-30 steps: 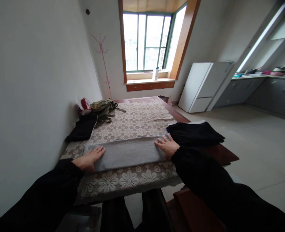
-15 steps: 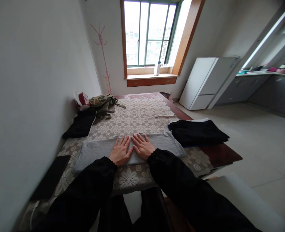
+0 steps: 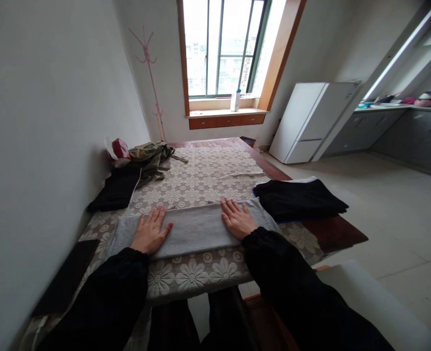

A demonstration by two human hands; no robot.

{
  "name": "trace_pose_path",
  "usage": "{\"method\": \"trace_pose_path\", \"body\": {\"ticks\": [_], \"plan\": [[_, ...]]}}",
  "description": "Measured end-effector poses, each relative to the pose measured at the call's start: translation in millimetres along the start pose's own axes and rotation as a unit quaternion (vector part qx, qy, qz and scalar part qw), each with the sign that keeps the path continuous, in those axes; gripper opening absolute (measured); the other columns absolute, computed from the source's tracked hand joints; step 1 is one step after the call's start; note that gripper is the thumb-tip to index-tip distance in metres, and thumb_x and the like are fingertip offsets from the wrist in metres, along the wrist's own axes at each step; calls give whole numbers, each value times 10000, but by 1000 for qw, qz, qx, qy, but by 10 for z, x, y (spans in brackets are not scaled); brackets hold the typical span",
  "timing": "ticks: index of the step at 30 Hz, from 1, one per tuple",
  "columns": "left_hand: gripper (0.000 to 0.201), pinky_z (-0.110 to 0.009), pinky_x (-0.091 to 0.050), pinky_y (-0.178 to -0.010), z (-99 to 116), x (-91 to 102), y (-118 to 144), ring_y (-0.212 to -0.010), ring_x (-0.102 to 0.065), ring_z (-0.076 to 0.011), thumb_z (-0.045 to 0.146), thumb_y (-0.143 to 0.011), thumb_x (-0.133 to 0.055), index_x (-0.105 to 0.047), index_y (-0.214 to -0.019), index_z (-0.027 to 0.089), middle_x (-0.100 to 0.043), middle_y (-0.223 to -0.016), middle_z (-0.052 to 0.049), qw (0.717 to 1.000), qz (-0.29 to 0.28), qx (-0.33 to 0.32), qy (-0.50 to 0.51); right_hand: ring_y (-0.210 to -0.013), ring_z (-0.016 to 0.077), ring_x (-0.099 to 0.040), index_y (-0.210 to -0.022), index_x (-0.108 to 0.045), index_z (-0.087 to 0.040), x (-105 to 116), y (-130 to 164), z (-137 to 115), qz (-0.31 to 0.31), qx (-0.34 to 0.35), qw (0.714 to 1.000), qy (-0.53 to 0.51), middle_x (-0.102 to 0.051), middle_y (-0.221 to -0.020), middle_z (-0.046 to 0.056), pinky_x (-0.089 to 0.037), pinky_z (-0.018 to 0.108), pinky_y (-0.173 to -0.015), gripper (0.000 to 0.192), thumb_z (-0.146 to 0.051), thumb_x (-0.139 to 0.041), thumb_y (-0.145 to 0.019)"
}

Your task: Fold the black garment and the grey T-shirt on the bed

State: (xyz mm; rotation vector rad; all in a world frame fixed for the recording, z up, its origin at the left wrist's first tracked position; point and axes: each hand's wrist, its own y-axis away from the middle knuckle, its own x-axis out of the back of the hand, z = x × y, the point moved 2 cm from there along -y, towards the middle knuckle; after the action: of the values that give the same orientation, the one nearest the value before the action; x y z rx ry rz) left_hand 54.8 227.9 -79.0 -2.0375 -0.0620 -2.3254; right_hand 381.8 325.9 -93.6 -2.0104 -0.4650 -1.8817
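1. Grey cloth point(image 3: 195, 228): folded into a long flat band, it lay across the near part of the desk point(image 3: 332, 234) on a lace tablecloth point(image 3: 200, 175) with a flower pattern.
2. Left hand point(image 3: 150, 232): it lay palm down and flat on the left part of the grey cloth, fingers spread and pointing away from the person; it gripped nothing.
3. Right hand point(image 3: 237, 220): it lay palm down and flat on the right part of the same cloth, fingers stretched out, gripping nothing. The two hands were well apart, with bare cloth between them.
4. Black sleeves point(image 3: 291, 287): both forearms were covered to the wrist.
5. Folded black garment point(image 3: 301, 199): it lay at the right edge of the desk, just beside the right end of the grey cloth, with a white edge showing beneath its far side.
6. Black cloth point(image 3: 116, 190): it lay at the left of the desk against the wall, beyond the grey cloth.
7. Olive-green garment point(image 3: 151, 156): it lay crumpled behind the black cloth, with a red and white bag point(image 3: 117, 150) next to it by the wall.
8. Flat dark object point(image 3: 67, 278): it lay at the near left corner of the desk; what it was could not be told.
9. White fridge point(image 3: 306, 122): it stood on the floor to the right, below the window point(image 3: 222, 48).
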Motion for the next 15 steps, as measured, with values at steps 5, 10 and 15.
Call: {"method": "trace_pose_path", "body": {"ticks": [5,10,15], "plan": [[688,-533,-21,-1285,-571,87,272,-1587,-183,-278,505,-1012,-298,-289,-1618,178,-296,-1696,-112,997,27,69,-16,-1560,278,-246,-1632,-263,-142,26,83,506,21,-84,995,45,-276,-1688,136,-143,508,-1271,624,-360,-257,-1047],[781,-547,-101,-1280,-760,42,504,-1594,-135,-325,527,-992,-270,-228,-1609,51,-214,-1703,-219,987,51,151,14,-1559,298,-247,-1582,-382,-160,169,167,360,26,-49,996,-72,-327,-1667,146,-137,581,-1265,581,-322,-329,-1026],[938,-543,-236,-1254,-924,45,862,-1575,-193,-371,600,-933,-364,-87,-1602,4,-236,-1667,-305,977,32,194,85,-1414,263,-509,-1413,-605,-262,836,819,-240,-25,212,879,-427,-614,-1467,94,-214,540,-1262,516,-507,-323,-1057]]}}
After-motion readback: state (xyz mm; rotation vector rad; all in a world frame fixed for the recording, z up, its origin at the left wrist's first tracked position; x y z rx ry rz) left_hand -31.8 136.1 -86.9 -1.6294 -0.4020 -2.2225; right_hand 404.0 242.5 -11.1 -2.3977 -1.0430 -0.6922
